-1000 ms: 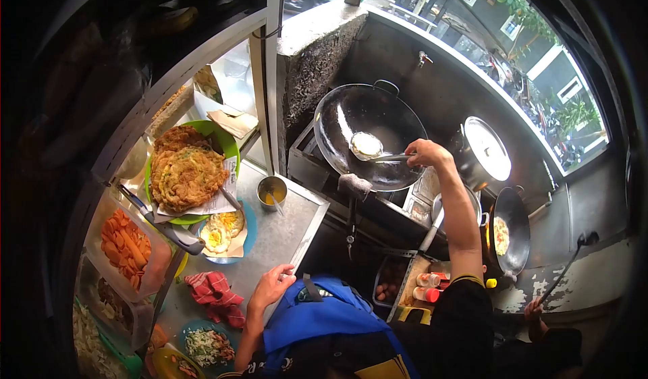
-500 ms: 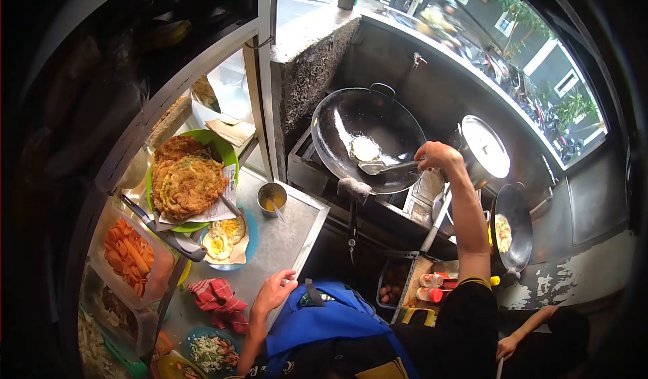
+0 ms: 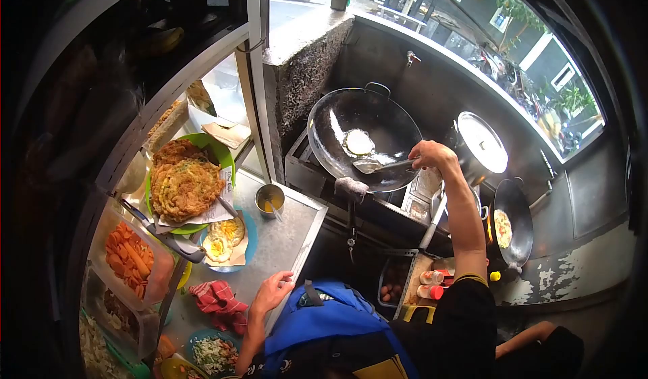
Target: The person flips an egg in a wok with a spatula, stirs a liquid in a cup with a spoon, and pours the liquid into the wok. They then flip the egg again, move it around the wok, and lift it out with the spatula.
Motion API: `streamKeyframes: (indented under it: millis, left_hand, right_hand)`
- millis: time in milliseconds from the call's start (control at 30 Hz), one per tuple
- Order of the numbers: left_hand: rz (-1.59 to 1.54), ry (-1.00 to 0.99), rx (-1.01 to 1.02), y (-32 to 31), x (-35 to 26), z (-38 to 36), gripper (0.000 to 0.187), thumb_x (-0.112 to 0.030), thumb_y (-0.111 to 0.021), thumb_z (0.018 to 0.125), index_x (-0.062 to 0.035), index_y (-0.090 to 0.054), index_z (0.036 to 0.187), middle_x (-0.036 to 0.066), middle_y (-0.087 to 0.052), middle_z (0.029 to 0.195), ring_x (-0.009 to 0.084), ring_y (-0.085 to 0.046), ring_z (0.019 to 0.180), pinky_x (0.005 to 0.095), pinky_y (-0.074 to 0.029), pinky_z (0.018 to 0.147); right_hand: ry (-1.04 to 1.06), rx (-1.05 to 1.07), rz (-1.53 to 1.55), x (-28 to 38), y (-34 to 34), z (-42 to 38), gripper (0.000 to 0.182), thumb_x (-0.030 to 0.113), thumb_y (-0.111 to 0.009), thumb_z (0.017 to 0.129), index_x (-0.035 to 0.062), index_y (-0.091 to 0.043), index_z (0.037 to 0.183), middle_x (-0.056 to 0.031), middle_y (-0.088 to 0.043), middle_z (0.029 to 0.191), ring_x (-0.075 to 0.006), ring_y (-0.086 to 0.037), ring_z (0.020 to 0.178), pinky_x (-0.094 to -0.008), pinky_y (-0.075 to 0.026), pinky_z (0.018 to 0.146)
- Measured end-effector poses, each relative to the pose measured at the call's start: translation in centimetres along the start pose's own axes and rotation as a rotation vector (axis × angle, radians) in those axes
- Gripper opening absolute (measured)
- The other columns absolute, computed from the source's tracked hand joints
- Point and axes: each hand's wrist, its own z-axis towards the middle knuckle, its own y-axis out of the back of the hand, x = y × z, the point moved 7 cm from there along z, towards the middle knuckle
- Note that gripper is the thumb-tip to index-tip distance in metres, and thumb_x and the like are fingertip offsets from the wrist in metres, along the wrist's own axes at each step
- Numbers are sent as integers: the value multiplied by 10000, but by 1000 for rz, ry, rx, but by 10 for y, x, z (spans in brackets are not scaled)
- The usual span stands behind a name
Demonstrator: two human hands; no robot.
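Observation:
My right hand (image 3: 434,155) is closed around the handle of a metal spatula (image 3: 368,166), reaching in over the wok's right rim. In the large black wok (image 3: 395,122) a white fried egg (image 3: 358,143) lies in shiny oil, close to the spatula's blade. My left hand (image 3: 273,291) rests by the edge of the metal counter (image 3: 293,225), empty, its fingers loosely extended. Near it are a crumpled red checked cloth (image 3: 219,305), a blue plate (image 3: 251,240) with fried eggs (image 3: 223,238) on brown paper, and a metal cup (image 3: 270,200) holding yellowish liquid and a spoon.
A green plate (image 3: 226,151) carries big browned omelettes (image 3: 185,183). Tubs of cut carrots (image 3: 128,257) line the left. On the right are a lidded pot (image 3: 481,143), a second wok (image 3: 513,210) with an omelette, and seasoning bottles (image 3: 430,291). Another person's arm (image 3: 526,338) shows lower right.
The view has shifted slightly. My right hand and spatula keep about the same place by the egg. The other person's hand and thin stick, visible earlier, are now out of sight.

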Motion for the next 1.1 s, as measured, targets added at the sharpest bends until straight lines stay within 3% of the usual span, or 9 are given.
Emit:
streamKeyframes:
  millis: [67,167,300,367,633,833,1100]
  left_hand:
    - [13,-9,-1,-1,1,1,391,-232,-681,895,-46,-633,1235,143,-704,1039,224,-695,872,345,-547,807]
    - [-3,-1,1,-2,-1,3,393,-233,-683,895,-46,-631,1237,143,-704,1037,225,-695,868,345,-548,805]
    - [-6,-5,10,-2,-4,3,379,-257,-667,922,-44,-627,1233,139,-700,1049,217,-690,894,345,-552,816]
    - [2,-13,11,0,-4,2,379,-260,-666,923,-44,-626,1232,147,-700,1063,224,-692,913,345,-549,828]
    - [7,18,-17,3,4,0,387,-273,-663,924,-44,-627,1233,145,-702,1077,230,-691,953,354,-543,855]
    - [-13,29,-51,6,4,-4,381,-250,-666,917,-44,-627,1235,150,-700,1075,233,-695,941,350,-548,847]
    - [-45,12,-63,3,3,-2,381,-224,-673,907,-42,-624,1238,144,-697,1048,229,-698,908,341,-551,821]
  right_hand:
    - [-38,2,-8,1,-7,0,394,167,-799,749,140,-733,1136,-111,-746,944,-212,-721,843,-354,-563,780]
    - [110,-228,-105,0,-43,19,362,220,-784,772,167,-710,1122,-151,-721,1069,-322,-688,1027,-441,-546,897]
    - [-84,-369,67,7,-102,16,369,200,-736,819,131,-606,1157,-214,-698,1035,-416,-666,1020,-506,-540,872]
    - [-64,-432,143,13,-117,12,385,189,-704,849,137,-577,1208,-245,-691,1029,-433,-656,1020,-511,-520,882]
    - [-11,-561,139,-5,-117,13,381,173,-680,873,158,-580,1240,-241,-650,1094,-434,-632,1043,-509,-515,888]
    - [-38,-438,27,-14,-60,15,368,156,-737,794,140,-687,1158,-154,-706,1105,-358,-661,1063,-450,-526,939]
    - [71,-315,-162,27,32,28,377,156,-722,724,157,-735,1100,-116,-730,1077,-293,-689,1033,-390,-535,945]
